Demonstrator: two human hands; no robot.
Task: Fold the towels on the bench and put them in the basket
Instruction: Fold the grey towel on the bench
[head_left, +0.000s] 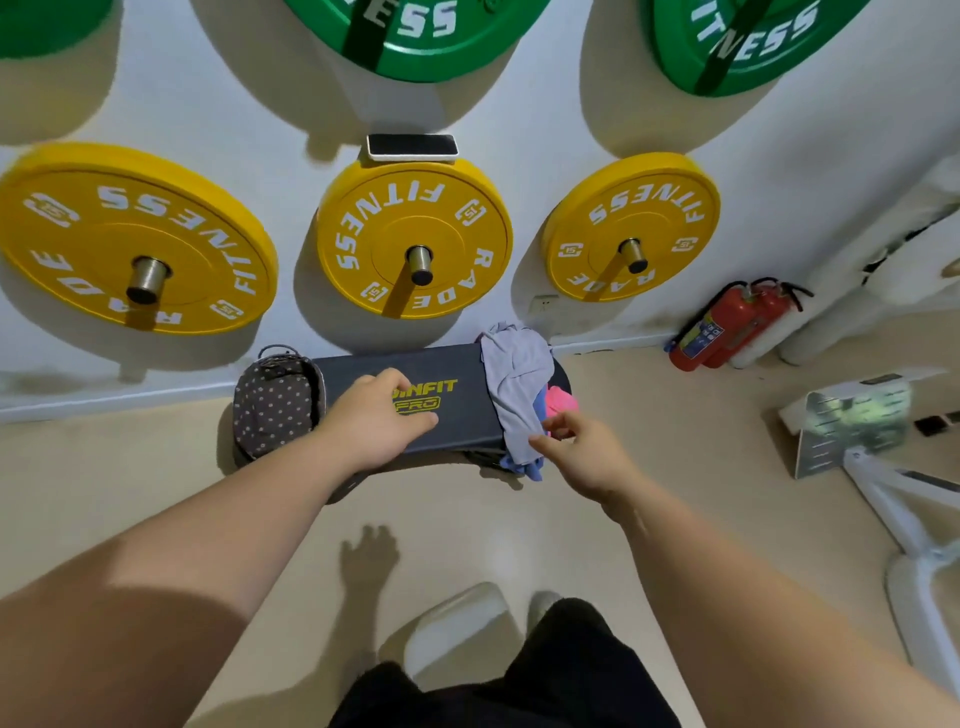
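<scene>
bare forearms, black trousers, pale shoe.

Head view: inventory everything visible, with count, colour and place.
Padded bench: one, black with yellow lettering, against the wall.
Polka-dot fabric basket: one, grey-brown, at the bench's left end.
Grey towel: one, draped over the bench's right end.
Pink towel: one, beside the grey one.
Blue cloth: one, under the grey towel.
Yellow weight plates: three, on wall pegs.
Green weight plates: three, above, cropped.
Black phone-like slab: one, atop middle yellow plate.
Red fire extinguishers: two, right wall.
White metal frame: one, floor right.
Left hand: over the bench top, fingers relaxed.
Right hand: at the grey towel's lower edge, grip unclear.
</scene>
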